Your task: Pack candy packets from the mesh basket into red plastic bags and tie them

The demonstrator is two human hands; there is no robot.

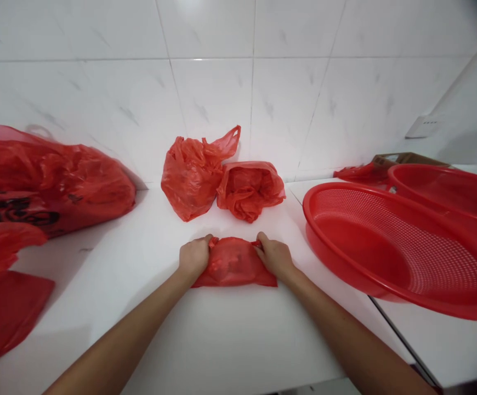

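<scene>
A red plastic bag (238, 266) lies low on the white table in front of me, with something darker showing faintly inside it. My left hand (194, 256) is closed on its upper left corner. At the upper right corner my right hand (276, 257) pinches the bag in the same way, so the top edge spans between both hands. Just beyond stand two more red bags: a bulging one with its handle loop raised (193, 175) and a crumpled one with its mouth facing me (250, 189). What the bag in my hands contains cannot be made out.
A large red perforated basket (362, 252) stands at the right, with another red basin (448, 192) behind it. Big red bags with black print (78, 186) and a flat red sheet (12, 307) lie at the left. A white tiled wall (209, 99) closes off the back.
</scene>
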